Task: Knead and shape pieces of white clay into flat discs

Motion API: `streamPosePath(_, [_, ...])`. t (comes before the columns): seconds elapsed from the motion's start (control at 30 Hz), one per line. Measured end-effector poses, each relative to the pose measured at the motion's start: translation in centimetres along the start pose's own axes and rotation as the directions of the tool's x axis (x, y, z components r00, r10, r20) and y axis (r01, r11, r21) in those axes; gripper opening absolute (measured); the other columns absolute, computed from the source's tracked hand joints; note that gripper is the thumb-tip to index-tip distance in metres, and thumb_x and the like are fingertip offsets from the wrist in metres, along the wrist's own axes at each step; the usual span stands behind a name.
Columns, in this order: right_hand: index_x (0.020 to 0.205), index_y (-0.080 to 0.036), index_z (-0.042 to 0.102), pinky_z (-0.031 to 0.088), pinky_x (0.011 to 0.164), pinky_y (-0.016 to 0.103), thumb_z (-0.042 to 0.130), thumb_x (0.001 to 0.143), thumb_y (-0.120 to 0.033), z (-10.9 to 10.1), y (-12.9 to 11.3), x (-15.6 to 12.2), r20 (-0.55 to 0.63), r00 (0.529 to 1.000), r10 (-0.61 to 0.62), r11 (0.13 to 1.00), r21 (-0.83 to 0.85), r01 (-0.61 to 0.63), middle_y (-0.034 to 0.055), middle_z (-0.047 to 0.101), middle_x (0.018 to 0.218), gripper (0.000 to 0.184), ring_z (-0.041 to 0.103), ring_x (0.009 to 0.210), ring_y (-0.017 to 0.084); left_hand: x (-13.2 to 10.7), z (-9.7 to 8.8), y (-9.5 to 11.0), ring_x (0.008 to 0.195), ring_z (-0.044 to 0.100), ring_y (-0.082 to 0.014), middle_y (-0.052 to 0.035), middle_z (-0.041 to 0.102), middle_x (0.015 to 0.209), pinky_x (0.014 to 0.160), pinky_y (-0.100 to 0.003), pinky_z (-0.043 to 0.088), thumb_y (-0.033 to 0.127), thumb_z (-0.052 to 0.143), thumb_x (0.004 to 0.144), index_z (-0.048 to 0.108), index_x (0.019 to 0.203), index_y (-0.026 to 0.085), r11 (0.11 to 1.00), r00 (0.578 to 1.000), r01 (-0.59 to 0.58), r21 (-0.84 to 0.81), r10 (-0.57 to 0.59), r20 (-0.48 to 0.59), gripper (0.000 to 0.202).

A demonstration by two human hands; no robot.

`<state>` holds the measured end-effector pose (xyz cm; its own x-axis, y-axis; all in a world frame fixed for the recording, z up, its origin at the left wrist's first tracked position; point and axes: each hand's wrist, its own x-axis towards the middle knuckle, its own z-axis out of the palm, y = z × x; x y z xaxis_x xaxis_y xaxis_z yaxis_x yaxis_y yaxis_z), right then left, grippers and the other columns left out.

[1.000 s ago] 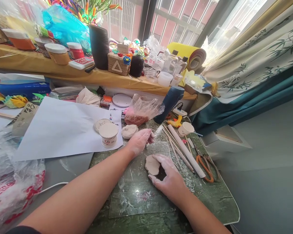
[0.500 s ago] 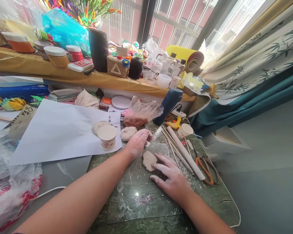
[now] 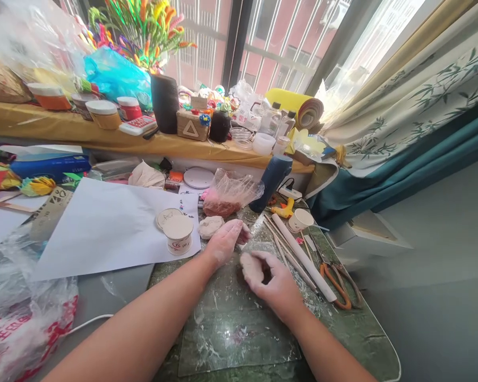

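My right hand [image 3: 276,286] grips a flat, pale piece of clay [image 3: 252,268] by its edges, thumb and fingers around it. The piece is tilted up above a clear sheet [image 3: 223,323] smeared with white residue. To its upper left, my left hand [image 3: 228,241] is half curled, palm turned towards the right hand; a gap shows between thumb and fingers, with nothing visible in it. Just behind the left hand lies a larger lump of pale clay [image 3: 211,227]. A paper cup [image 3: 179,233] with a pale disc-like top stands farther left.
On the right lie a pale rolling rod [image 3: 305,260], thin sticks and orange-handled scissors [image 3: 338,292]. Another paper cup [image 3: 300,220] and a yellow glue gun [image 3: 286,207] are behind them. A plastic bag of reddish material [image 3: 227,199], a dark blue cylinder [image 3: 271,183] and white paper [image 3: 103,228] also surround the work area.
The right hand has picked up the flat clay piece from the clear sheet and tilted it. The left hand stays nearly in place. The whole view has shifted slightly.
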<state>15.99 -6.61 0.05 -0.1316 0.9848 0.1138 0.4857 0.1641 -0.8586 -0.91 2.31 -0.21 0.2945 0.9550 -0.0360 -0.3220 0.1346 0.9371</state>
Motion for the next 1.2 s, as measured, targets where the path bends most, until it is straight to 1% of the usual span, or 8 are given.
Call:
streamPosePath(0.13, [0.124,-0.018,0.062,0.055,0.099,0.052,0.069,0.089,-0.042,-1.8,-2.2,1.2,-0.324,0.944,0.054,0.943,0.328,0.058,0.0171,0.071,0.123,0.043,0.07,0.111,0.031,-0.4,0.2,1.3,0.093,0.072,-0.0226,-0.014,0.075,0.105,0.09,-0.038,0.055,0.063,0.053,0.094,0.064,0.094,0.016,0.864,0.967,0.255,-0.434,-0.242,0.085,0.048])
streamPosePath(0.23, [0.137,-0.023,0.054,0.045,0.111,0.056,0.065,0.093,-0.04,-2.0,-3.9,1.6,-0.567,0.805,-0.176,0.927,0.18,0.33,0.0159,0.06,0.142,0.048,0.057,0.132,0.031,-1.1,0.4,2.1,0.11,0.071,-0.0309,-0.0232,0.071,0.119,0.096,-0.044,0.054,0.07,0.043,0.095,0.063,0.109,0.01,0.677,0.896,0.443,-0.588,-0.33,0.296,0.065])
streamPosePath(0.33, [0.137,-0.029,0.059,0.042,0.115,0.056,0.067,0.092,-0.04,-1.1,-3.7,1.6,-0.333,0.863,-0.38,0.924,-0.094,0.371,0.0121,0.058,0.145,0.047,0.053,0.137,0.032,-1.6,0.5,2.1,0.107,0.072,-0.0327,-0.0242,0.072,0.112,0.092,-0.042,0.056,0.068,0.038,0.098,0.062,0.118,0.005,0.575,0.827,0.558,-0.598,-0.329,0.455,0.071])
streamPosePath(0.43, [0.132,-0.028,0.065,0.046,0.112,0.054,0.065,0.093,-0.041,-1.5,-2.0,2.0,-0.168,0.927,-0.335,0.924,-0.251,0.289,0.0114,0.062,0.142,0.042,0.056,0.133,0.032,-1.5,0.3,1.7,0.102,0.073,-0.0316,-0.0238,0.073,0.112,0.089,-0.042,0.057,0.062,0.036,0.101,0.057,0.127,0.004,0.542,0.791,0.611,-0.577,-0.38,0.48,0.068])
streamPosePath(0.57, [0.129,-0.022,0.065,0.044,0.111,0.049,0.053,0.097,-0.043,-6.9,-0.1,4.8,-0.343,0.887,-0.309,0.897,-0.414,0.152,0.0125,0.066,0.136,0.04,0.059,0.128,0.03,-1.2,0.1,1.4,0.113,0.07,-0.0349,-0.028,0.066,0.129,0.094,-0.045,0.056,0.065,0.038,0.099,0.048,0.14,0.001,0.573,0.802,0.597,-0.562,-0.445,0.399,0.076])
streamPosePath(0.77, [0.104,-0.021,0.076,0.047,0.089,0.036,0.045,0.098,-0.045,-14.1,1.7,10.6,-0.14,0.99,0.016,0.701,-0.705,-0.111,0.011,0.076,0.111,0.039,0.066,0.104,0.028,-1.3,0.6,1.1,0.111,0.071,-0.0355,-0.0294,0.064,0.132,0.093,-0.044,0.056,0.072,0.034,0.096,0.048,0.142,0.0,0.568,0.8,0.599,-0.564,-0.459,0.387,0.086])
streamPosePath(0.9, [0.076,-0.022,0.073,0.043,0.073,0.031,0.05,0.096,-0.049,-14.0,3.2,12.6,-0.031,0.986,0.166,0.615,-0.778,-0.127,0.0082,0.075,0.083,0.041,0.066,0.082,0.024,-1.4,0.6,0.9,0.106,0.073,-0.0338,-0.0276,0.068,0.126,0.092,-0.043,0.056,0.071,0.034,0.097,0.051,0.138,0.0,0.564,0.795,0.605,-0.561,-0.46,0.396,0.084])
streamPosePath(1.2, [0.073,-0.019,0.069,0.042,0.065,0.031,0.067,0.084,-0.051,-13.6,4.0,14.1,-0.017,0.965,0.262,0.536,-0.829,-0.16,0.0101,0.073,0.078,0.034,0.068,0.076,0.025,-1.1,0.4,0.3,0.106,0.072,-0.0335,-0.0279,0.068,0.125,0.088,-0.042,0.058,0.072,0.038,0.095,0.052,0.138,0.002,0.549,0.786,0.617,-0.564,-0.47,0.403,0.084])
